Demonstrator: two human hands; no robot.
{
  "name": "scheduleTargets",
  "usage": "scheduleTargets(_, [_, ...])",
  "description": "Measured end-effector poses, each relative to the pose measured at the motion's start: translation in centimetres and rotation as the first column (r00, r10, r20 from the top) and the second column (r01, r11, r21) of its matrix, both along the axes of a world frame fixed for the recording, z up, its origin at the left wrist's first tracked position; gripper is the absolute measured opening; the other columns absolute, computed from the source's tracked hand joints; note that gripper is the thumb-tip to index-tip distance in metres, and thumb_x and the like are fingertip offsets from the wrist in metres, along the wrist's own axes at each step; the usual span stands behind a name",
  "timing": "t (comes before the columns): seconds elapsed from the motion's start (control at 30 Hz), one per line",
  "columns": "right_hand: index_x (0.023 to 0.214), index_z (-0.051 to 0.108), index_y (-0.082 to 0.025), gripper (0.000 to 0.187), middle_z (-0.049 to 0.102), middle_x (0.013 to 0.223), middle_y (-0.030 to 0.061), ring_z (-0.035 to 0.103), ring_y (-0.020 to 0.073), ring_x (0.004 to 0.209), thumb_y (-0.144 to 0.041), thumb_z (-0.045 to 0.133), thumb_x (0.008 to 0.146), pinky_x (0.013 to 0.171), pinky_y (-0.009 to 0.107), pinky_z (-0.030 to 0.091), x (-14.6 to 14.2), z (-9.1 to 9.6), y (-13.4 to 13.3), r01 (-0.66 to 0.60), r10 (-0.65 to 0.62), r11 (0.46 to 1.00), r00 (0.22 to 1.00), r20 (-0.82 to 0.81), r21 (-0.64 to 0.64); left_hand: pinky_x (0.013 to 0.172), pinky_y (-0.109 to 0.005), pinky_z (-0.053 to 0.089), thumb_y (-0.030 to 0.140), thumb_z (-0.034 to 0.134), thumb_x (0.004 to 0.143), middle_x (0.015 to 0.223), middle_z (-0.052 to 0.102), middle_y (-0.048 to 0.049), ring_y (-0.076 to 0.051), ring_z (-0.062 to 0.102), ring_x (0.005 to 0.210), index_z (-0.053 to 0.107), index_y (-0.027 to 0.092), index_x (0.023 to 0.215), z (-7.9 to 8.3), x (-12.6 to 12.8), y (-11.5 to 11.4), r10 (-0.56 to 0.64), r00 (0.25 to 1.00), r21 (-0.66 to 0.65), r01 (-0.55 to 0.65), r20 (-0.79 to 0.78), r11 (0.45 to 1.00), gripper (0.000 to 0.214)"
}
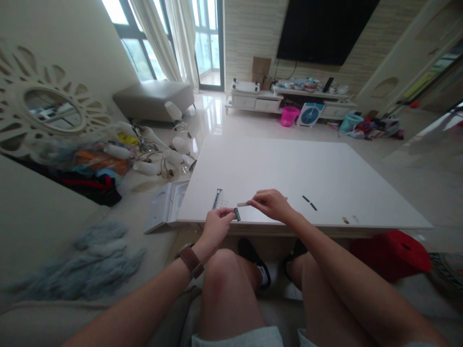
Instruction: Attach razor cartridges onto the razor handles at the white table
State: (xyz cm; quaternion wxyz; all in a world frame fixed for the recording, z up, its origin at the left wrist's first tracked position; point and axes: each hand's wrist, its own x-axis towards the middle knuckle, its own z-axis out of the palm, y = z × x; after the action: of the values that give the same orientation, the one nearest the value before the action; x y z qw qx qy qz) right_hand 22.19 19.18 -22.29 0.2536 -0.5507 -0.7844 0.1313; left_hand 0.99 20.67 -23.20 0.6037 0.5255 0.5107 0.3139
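Note:
My left hand (217,224), with a brown-strapped watch on the wrist, pinches a small green and black strip that looks like a circuit board (237,214) just over the table's near edge. Closed around a thin, pale pen-like stick (243,204), my right hand (271,203) points its tip leftward. That tip is close above the strip; whether they touch I cannot tell. Beyond my left hand a slim dark and silver tool (217,198) lies on the white table (275,168), beside small clear pieces. Right of my right hand lie two dark strips (309,203).
A small yellow and dark piece (345,220) lies near the table's front edge. An opened white box (162,205) stands left of the table, near a lamp with several white shades (146,167). Below the right edge is a red stool-like object (394,258).

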Motion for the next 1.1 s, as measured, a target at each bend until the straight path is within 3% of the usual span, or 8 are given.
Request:
scheduleTargets(0.2, [0.073,0.072,-0.016,0.043,0.059,0.062,0.0015,0.048,0.0097,0.056,-0.048,0.053,0.095,0.057,0.024,0.030,-0.1,-0.1,-0.1,-0.124,0.121,0.989,0.992,-0.039,-0.078,0.061,-0.026,0.036,0.028,0.066,0.067,0.065,0.068,-0.0035,-0.014,0.052,0.060,0.079,0.015,0.075,0.0,-0.1,0.0,0.010,1.000,-0.004,-0.010,0.002,1.000,0.020])
scheduleTargets(0.37, [0.072,0.072,-0.016,0.045,0.061,0.065,0.0029,0.048,0.0100,0.058,-0.049,0.052,0.095,0.058,0.025,0.029,-0.3,0.0,0.0,0.038,-0.037,0.999,0.998,-0.044,0.009,0.059,-0.026,0.036,0.028,0.066,0.066,0.071,0.070,-0.0045,-0.013,0.050,0.059,0.078,0.014,0.077,-0.1,-0.1,0.1,-0.005,1.000,0.017,0.005,-0.020,1.000,0.022])
scheduleTargets(0.57, [0.070,0.071,-0.015,0.046,0.057,0.058,0.0007,0.045,0.0095,0.055,-0.049,0.053,0.094,0.056,0.025,0.029,-0.2,0.0,-0.3,-0.116,0.106,0.989,0.988,-0.112,-0.094,0.058,-0.026,0.035,0.029,0.064,0.068,0.065,0.067,-0.0029,-0.012,0.047,0.056,0.077,0.013,0.076,-0.2,-0.1,0.1,-0.004,1.000,0.018,0.005,-0.018,1.000,0.022])
scheduleTargets(0.63, [0.067,0.069,-0.015,0.047,0.057,0.057,0.0007,0.044,0.0095,0.054,-0.050,0.054,0.094,0.056,0.025,0.029,-0.1,-0.2,-0.1,-0.073,0.063,0.992,0.993,-0.102,-0.104,0.058,-0.025,0.035,0.028,0.065,0.068,0.067,0.068,-0.0032,-0.012,0.048,0.057,0.077,0.014,0.076,-0.2,-0.1,0.0,-0.001,1.000,0.019,0.001,-0.013,1.000,0.021])
scheduleTargets(0.73, [0.068,0.070,-0.015,0.046,0.060,0.061,0.0022,0.045,0.0101,0.056,-0.049,0.054,0.094,0.057,0.026,0.029,0.4,-0.1,0.1,0.092,-0.093,0.996,0.992,-0.090,-0.010,0.058,-0.025,0.035,0.027,0.066,0.067,0.068,0.069,-0.0036,-0.012,0.048,0.058,0.078,0.014,0.077,-0.2,-0.1,-0.1,-0.006,1.000,0.022,0.006,-0.013,1.000,0.020])
scheduleTargets(0.8, [0.070,0.071,-0.015,0.044,0.062,0.063,0.0028,0.046,0.0103,0.057,-0.048,0.054,0.094,0.058,0.026,0.029,0.7,0.1,0.0,0.131,-0.127,0.991,0.984,-0.125,0.025,0.058,-0.025,0.034,0.027,0.067,0.066,0.068,0.069,-0.0036,-0.012,0.048,0.058,0.078,0.014,0.076,-0.1,-0.1,-0.1,-0.008,1.000,0.015,0.008,-0.015,1.000,0.020])
scheduleTargets(1.0, [0.069,0.070,-0.014,0.046,0.059,0.059,0.0011,0.046,0.0093,0.055,-0.049,0.054,0.094,0.057,0.025,0.030,-0.5,-0.1,-0.4,-0.110,0.096,0.987,0.988,-0.122,-0.113,0.056,-0.025,0.033,0.027,0.066,0.068,0.062,0.065,-0.0018,-0.011,0.045,0.055,0.078,0.013,0.077,0.1,-0.1,-0.1,0.000,1.000,0.008,0.000,-0.022,1.000,0.021])
scheduleTargets(1.1, [0.069,0.070,-0.014,0.046,0.060,0.060,0.0019,0.047,0.0098,0.056,-0.049,0.054,0.094,0.057,0.025,0.029,-0.6,-0.2,0.0,-0.030,0.022,0.996,0.996,-0.088,-0.088,0.057,-0.025,0.034,0.026,0.066,0.068,0.065,0.067,-0.0026,-0.012,0.047,0.056,0.078,0.013,0.078,0.0,0.0,-0.1,0.011,1.000,0.003,-0.011,-0.013,1.000,0.021])
